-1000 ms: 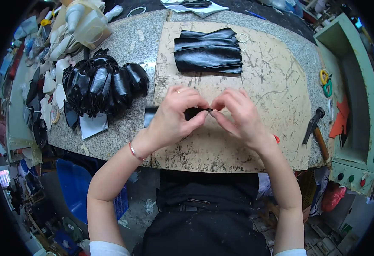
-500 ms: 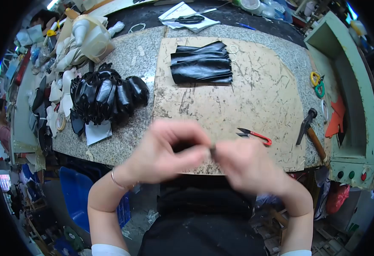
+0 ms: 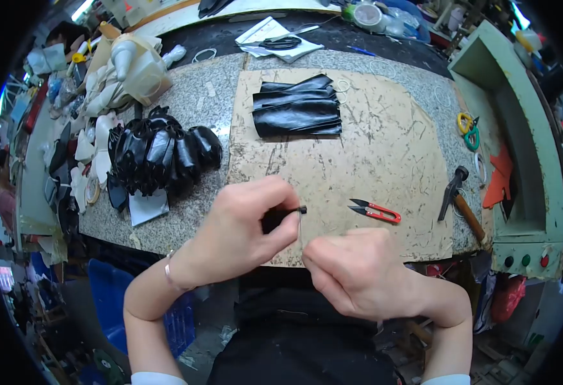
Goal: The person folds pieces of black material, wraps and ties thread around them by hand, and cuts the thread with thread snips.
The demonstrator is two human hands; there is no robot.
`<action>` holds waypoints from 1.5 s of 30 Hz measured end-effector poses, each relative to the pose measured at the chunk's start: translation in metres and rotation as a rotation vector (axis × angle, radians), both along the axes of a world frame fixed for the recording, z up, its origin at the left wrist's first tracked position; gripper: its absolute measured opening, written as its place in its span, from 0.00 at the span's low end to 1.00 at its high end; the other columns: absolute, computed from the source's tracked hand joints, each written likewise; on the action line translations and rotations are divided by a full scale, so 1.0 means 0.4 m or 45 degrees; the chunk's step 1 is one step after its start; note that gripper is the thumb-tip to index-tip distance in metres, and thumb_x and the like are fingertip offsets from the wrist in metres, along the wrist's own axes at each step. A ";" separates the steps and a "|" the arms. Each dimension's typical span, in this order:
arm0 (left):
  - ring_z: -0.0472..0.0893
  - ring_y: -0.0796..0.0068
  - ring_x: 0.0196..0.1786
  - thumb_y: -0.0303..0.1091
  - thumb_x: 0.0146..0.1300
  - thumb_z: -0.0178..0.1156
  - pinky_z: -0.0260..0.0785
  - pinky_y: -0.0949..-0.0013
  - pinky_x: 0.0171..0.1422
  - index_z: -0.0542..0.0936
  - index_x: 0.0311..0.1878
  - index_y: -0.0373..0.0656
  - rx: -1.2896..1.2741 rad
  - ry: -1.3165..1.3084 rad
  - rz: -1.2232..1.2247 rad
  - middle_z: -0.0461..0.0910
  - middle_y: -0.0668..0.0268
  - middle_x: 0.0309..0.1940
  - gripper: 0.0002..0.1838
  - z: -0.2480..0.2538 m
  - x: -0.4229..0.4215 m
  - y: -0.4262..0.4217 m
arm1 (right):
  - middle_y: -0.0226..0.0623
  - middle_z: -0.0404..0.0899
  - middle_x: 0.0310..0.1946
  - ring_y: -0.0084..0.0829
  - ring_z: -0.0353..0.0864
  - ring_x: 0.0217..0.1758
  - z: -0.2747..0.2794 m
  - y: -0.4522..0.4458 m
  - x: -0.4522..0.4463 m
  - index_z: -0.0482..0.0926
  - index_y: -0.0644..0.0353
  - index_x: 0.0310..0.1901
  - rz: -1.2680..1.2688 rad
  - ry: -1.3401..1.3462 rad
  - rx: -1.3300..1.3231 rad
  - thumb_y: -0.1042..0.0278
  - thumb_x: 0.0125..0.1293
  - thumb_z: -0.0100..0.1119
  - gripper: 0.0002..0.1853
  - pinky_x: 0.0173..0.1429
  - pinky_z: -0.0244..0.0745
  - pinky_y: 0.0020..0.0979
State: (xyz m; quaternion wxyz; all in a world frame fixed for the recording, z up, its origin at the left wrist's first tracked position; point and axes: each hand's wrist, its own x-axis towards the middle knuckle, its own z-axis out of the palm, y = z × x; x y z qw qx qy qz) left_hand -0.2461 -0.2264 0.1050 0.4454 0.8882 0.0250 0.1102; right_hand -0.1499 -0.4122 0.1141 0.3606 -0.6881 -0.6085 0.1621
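Note:
My left hand (image 3: pixel 246 224) is closed over the near part of the board, its thumb and fingers pinching a small black piece (image 3: pixel 303 210) whose end sticks out at the fingertips. A thin pale thread seems to run down from that end; whether it enters my right fist I cannot tell. Lower and to the right, my right hand (image 3: pixel 358 273) is curled shut, and what its fingers grip is hidden. Just beyond it lie red-handled thread snips (image 3: pixel 375 210) with the blades pointing left.
A worn tan board (image 3: pixel 384 147) carries a stack of shiny black strips (image 3: pixel 297 109). Left stands a pile of black gathered pieces (image 3: pixel 162 154). At right are a hammer (image 3: pixel 464 199), yellow-green scissors (image 3: pixel 469 131), orange scraps (image 3: pixel 501 176) and a green metal box (image 3: pixel 528 247).
My hands, which were together and blurred, have come apart. The right hand moved down towards me, while the left keeps its pinch and the black end now shows. The view shifted slightly.

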 end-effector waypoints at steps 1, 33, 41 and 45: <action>0.80 0.63 0.31 0.22 0.54 0.64 0.72 0.67 0.37 0.79 0.35 0.35 -0.047 0.037 -0.109 0.78 0.57 0.27 0.05 0.044 -0.005 0.002 | 0.43 0.74 0.21 0.46 0.78 0.24 -0.030 0.010 0.003 0.76 0.59 0.33 -0.091 0.086 0.058 0.74 0.59 0.59 0.03 0.28 0.71 0.43; 0.76 0.74 0.27 0.26 0.63 0.61 0.68 0.70 0.32 0.77 0.38 0.34 -0.197 -0.077 0.089 0.75 0.61 0.26 0.05 -0.186 0.046 -0.089 | 0.38 0.79 0.33 0.37 0.76 0.37 -0.141 -0.029 0.059 0.80 0.63 0.33 0.195 0.761 0.511 0.72 0.70 0.59 0.07 0.50 0.71 0.35; 0.73 0.83 0.32 0.37 0.75 0.55 0.66 0.79 0.31 0.76 0.44 0.38 -2.094 0.474 0.166 0.77 0.68 0.35 0.10 -0.308 0.077 -0.111 | 0.35 0.79 0.36 0.36 0.77 0.43 -0.252 -0.123 0.084 0.82 0.64 0.39 -0.307 0.416 0.339 0.73 0.66 0.62 0.04 0.52 0.75 0.35; 0.77 0.83 0.42 0.36 0.77 0.53 0.71 0.78 0.48 0.77 0.53 0.36 -1.593 0.131 0.518 0.79 0.69 0.41 0.13 -0.304 0.041 -0.052 | 0.37 0.79 0.41 0.39 0.77 0.50 -0.279 -0.170 0.118 0.83 0.62 0.45 -0.729 -0.158 0.074 0.74 0.61 0.66 0.10 0.52 0.75 0.38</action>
